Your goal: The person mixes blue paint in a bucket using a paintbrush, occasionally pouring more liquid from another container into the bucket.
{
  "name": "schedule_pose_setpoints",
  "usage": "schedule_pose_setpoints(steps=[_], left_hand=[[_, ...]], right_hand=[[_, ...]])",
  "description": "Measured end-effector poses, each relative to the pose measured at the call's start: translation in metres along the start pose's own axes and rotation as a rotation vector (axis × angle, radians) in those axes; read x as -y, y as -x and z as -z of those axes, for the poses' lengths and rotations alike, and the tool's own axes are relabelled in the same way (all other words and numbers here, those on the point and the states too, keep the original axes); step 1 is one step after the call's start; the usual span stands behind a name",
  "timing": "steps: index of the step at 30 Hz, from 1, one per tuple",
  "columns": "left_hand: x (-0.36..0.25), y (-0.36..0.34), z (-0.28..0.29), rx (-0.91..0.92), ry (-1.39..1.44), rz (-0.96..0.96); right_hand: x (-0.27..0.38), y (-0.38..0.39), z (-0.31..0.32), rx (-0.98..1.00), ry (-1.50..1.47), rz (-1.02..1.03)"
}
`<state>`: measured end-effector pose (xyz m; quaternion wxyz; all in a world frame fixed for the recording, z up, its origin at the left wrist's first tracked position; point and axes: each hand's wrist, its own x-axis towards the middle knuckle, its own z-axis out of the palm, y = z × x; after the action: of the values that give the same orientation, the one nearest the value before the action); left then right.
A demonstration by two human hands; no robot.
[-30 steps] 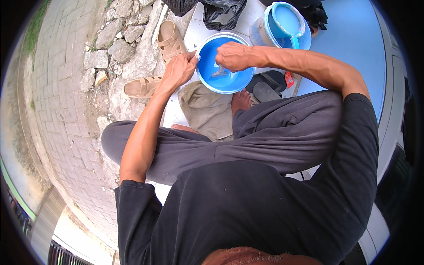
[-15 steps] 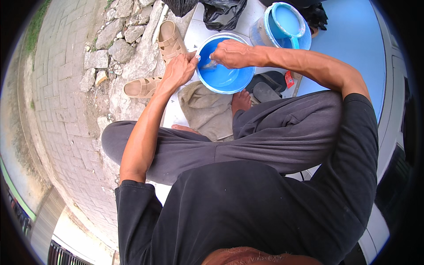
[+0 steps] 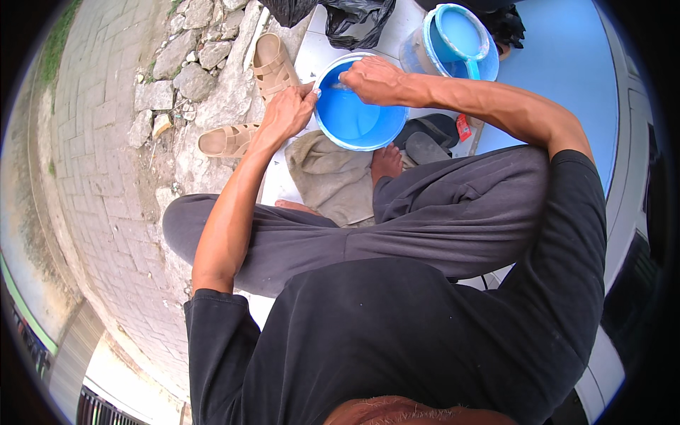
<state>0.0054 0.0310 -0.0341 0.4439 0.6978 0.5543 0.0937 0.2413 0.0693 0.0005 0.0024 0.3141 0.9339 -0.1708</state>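
A bucket (image 3: 398, 122) with a whitish rim and blue liquid, like paint, stands on the tiles in front of me. My left hand (image 3: 289, 112) is closed on its left rim, with the thumb and fingers pinching the edge. Over the bucket's far side, my right hand (image 3: 373, 81) is closed around a tool (image 3: 341, 86) that reaches down into the bucket. Little of that tool shows, so I cannot tell its kind. Just below the bucket, a beige cloth (image 3: 333, 173) lies by my bare foot (image 3: 387, 161).
A second bucket (image 3: 414, 55) stands at the far right, with a light-blue dipper (image 3: 464, 32) across its top. Tan sandals (image 3: 228, 140) lie on the left, near loose stones (image 3: 195, 83). Black plastic bags (image 3: 360, 20) sit at the back. Dark flip-flops (image 3: 425, 149) rest right of my foot.
My right hand has shifted slightly up and farther back inside the bucket's opening, moving the tool with it. Less of the tool shows now. My left hand stays on the rim.
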Motion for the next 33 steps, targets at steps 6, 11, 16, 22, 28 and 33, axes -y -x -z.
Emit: schedule_pose_setpoints(steps=[6, 11, 16, 22, 28, 33], left_hand=[[-0.003, -0.001, 0.002, 0.028, -0.019, -0.011], [-0.002, 0.000, 0.001, 0.012, -0.012, -0.011], [-0.004, 0.000, 0.002, 0.004, -0.024, -0.017], [-0.003, 0.000, 0.002, 0.022, -0.003, -0.005], [-0.003, -0.001, 0.001, 0.013, -0.005, 0.005], [-0.002, 0.000, 0.001, 0.010, -0.022, 0.006]], right_hand=[[0.002, 0.008, 0.005, 0.092, -0.199, 0.274], [-0.004, 0.003, 0.012, 0.254, 0.015, 0.113], [-0.010, 0.006, -0.001, 0.001, 0.066, 0.033], [-0.004, 0.001, -0.003, 0.020, -0.124, 0.228], [-0.004, -0.002, 0.007, 0.334, -0.011, 0.126], [-0.010, 0.004, 0.003, -0.010, 0.061, 0.043]])
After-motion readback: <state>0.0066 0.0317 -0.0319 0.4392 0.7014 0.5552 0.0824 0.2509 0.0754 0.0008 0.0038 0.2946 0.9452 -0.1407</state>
